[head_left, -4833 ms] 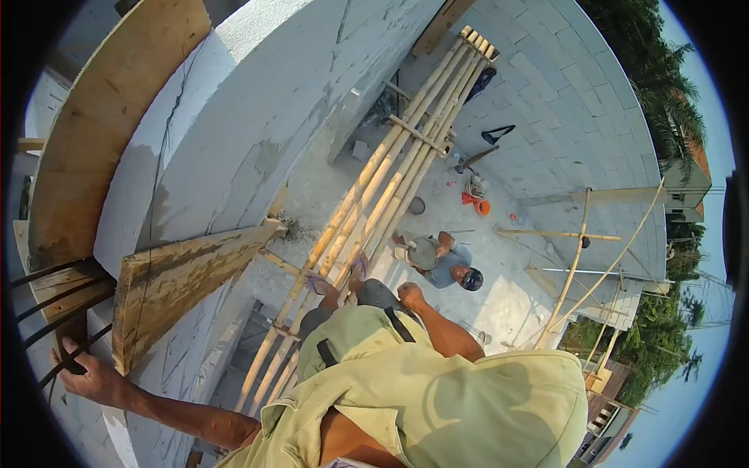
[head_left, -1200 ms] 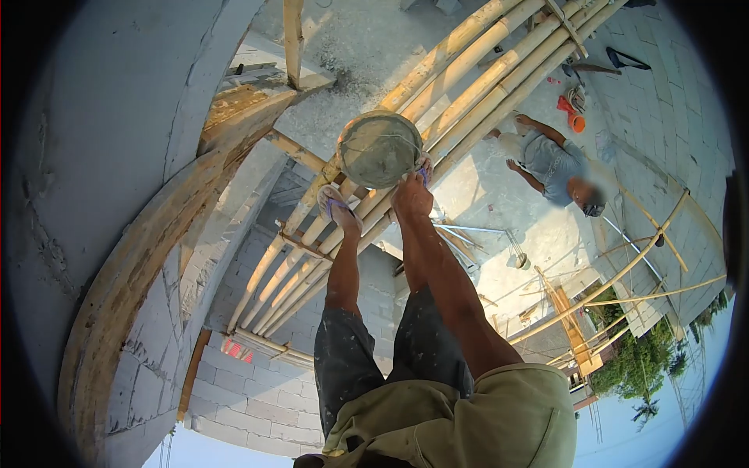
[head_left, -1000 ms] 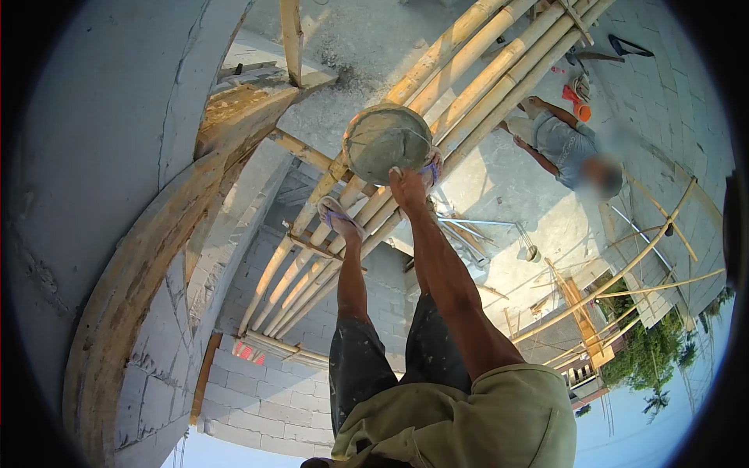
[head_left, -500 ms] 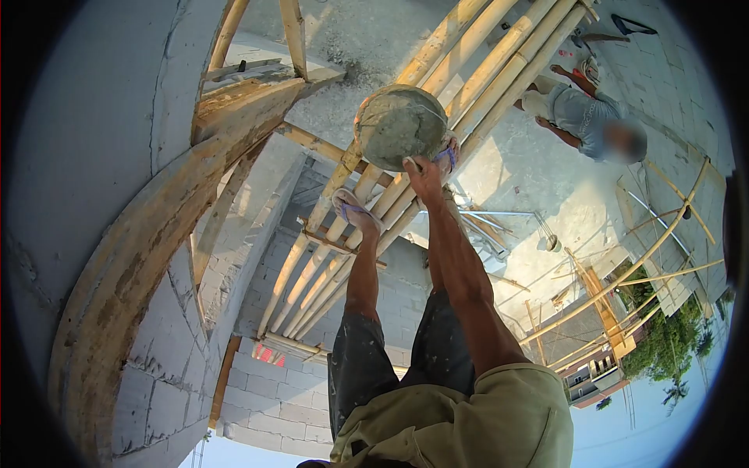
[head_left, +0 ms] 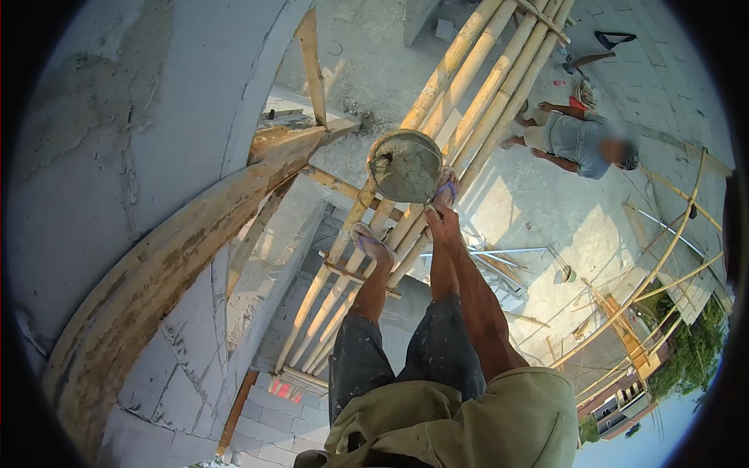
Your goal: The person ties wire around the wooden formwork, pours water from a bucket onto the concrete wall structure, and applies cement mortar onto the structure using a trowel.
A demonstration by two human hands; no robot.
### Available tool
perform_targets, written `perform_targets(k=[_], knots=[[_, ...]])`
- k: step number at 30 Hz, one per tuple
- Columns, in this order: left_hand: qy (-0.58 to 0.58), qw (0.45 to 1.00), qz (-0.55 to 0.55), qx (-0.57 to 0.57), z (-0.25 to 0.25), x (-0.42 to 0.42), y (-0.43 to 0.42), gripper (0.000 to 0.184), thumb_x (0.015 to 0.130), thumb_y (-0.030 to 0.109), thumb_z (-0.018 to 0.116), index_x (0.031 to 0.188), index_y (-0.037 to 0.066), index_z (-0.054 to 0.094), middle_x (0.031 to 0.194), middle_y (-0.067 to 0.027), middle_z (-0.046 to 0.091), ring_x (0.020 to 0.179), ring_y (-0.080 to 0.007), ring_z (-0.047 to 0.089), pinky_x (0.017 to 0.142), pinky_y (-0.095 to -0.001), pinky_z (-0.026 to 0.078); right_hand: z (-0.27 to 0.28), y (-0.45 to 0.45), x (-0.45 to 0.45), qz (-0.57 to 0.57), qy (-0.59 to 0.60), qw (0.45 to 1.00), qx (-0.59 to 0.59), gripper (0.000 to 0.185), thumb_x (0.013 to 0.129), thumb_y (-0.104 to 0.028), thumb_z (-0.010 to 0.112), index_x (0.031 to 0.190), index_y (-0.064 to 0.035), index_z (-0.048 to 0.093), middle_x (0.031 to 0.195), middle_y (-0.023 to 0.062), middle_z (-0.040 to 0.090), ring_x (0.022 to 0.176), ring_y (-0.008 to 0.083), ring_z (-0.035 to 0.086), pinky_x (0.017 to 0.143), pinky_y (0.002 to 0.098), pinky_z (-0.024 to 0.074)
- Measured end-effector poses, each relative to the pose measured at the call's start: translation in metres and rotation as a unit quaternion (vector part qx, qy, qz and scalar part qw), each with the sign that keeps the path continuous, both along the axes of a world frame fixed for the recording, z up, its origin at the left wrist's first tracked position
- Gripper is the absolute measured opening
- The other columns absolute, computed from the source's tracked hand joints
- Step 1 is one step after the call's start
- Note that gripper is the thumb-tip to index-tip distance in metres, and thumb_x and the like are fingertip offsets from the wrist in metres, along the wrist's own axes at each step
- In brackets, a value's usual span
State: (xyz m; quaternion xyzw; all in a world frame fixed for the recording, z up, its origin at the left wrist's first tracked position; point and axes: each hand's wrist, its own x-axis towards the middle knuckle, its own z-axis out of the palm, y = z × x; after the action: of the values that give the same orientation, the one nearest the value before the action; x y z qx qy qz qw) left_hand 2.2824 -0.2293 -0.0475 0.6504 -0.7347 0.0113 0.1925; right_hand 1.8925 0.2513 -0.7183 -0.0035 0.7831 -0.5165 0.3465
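A round bucket point(head_left: 373, 173) of wet grey mortar point(head_left: 412, 173) is over the bamboo poles, close in front of my sandalled feet point(head_left: 373, 242). Its mortar has a rough hollow on the left side. My right hand point(head_left: 442, 221) reaches down between my legs to the near right edge of the bucket, its fingers closed at the rim. The fingertips are partly hidden, and I cannot tell if the bucket's base touches the poles. My left hand is out of view.
I stand on a raised walkway of bamboo poles point(head_left: 468, 74), with gaps to the floor far below. A curved, mortar-stained timber point(head_left: 195, 214) and a block wall point(head_left: 179, 93) rise on the left. Another person point(head_left: 577, 139) is on the floor at the right, near bamboo scaffolding point(head_left: 659, 269).
The bucket has gone down, away from the camera, and looks smaller. My right hand has gone down with it. The view has shifted, and the other person has moved slightly.
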Motion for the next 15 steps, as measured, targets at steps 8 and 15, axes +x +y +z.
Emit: perform_targets(k=[8,15], knots=[[0.232,0.957,-0.06,-0.162,0.161,-0.107,-0.061,0.065,0.1,0.047,0.059,0.142,-0.001,0.05,0.129,-0.0188,0.062,0.111,-0.0277,0.064,0.096,-0.0402,0.051,0.192,-0.001,0.004,0.004,-0.023,0.999,-0.022,0.029,0.097,-0.019,0.06,0.093,0.0077,0.07,0.073,0.0048,0.063,0.071,0.0108,0.054,0.066,0.0318,0.0463],[0.138,0.956,-0.023,-0.259,0.155,-0.169,-0.023,0.055,0.099,0.035,0.066,0.142,0.005,0.051,0.146,-0.0183,0.046,0.139,-0.0352,0.046,0.117,-0.0458,0.036,0.41,-0.026,0.017,-0.014,-0.123,0.992,-0.034,0.025,0.1,-0.023,0.058,0.09,-0.0012,0.065,0.065,0.0056,0.058,0.045,0.0154,0.056,0.04,0.0312,0.045]])
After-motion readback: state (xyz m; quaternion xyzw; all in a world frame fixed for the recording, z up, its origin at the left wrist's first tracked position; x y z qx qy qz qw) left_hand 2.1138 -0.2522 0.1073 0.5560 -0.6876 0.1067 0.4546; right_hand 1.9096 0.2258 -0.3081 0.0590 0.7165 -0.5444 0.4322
